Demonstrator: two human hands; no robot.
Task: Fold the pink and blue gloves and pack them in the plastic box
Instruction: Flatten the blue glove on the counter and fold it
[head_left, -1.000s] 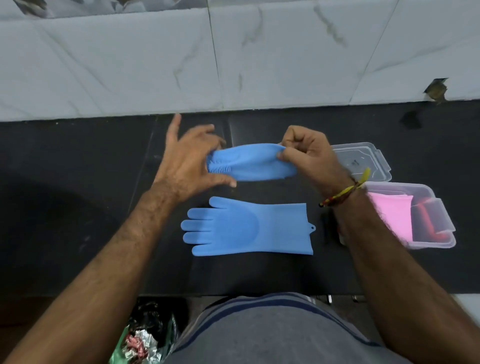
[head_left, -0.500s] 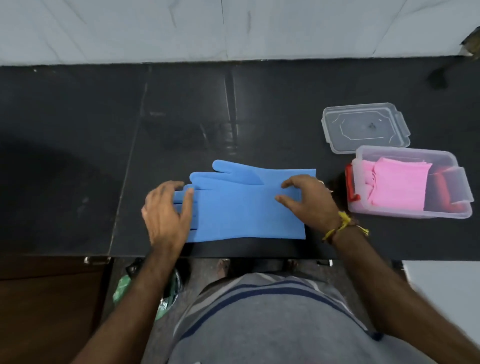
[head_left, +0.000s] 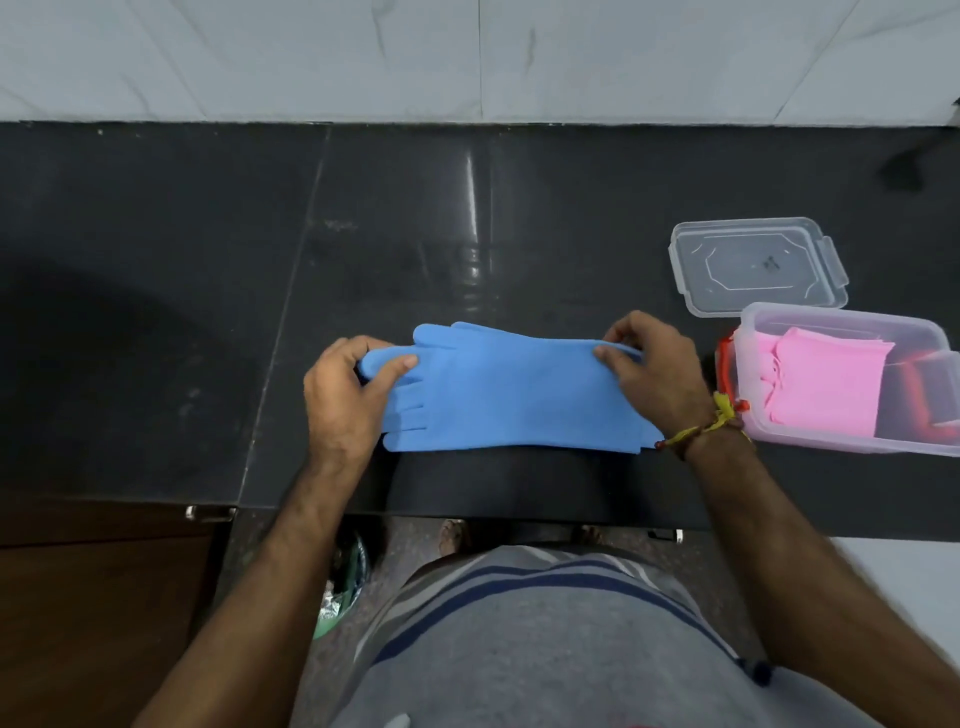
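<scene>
Two blue gloves (head_left: 509, 395) lie stacked flat on the black counter near its front edge, fingers pointing left, cuffs right. My left hand (head_left: 345, 400) pinches the finger end of the upper glove between thumb and fingers. My right hand (head_left: 649, 371) pinches the cuff end at the far right corner. To the right stands the clear plastic box (head_left: 914, 338), and folded pink gloves (head_left: 826, 387) lie inside it.
The box's clear lid (head_left: 758, 265) lies flat just behind the box. A white tiled wall (head_left: 467, 57) runs along the back of the black counter (head_left: 156, 312). Below the front edge, a green bag (head_left: 337, 597) sits on the floor by my feet.
One second ago both hands held one blue glove in the air above the other. It has been laid on top of the other glove, and both hands now pinch its ends.
</scene>
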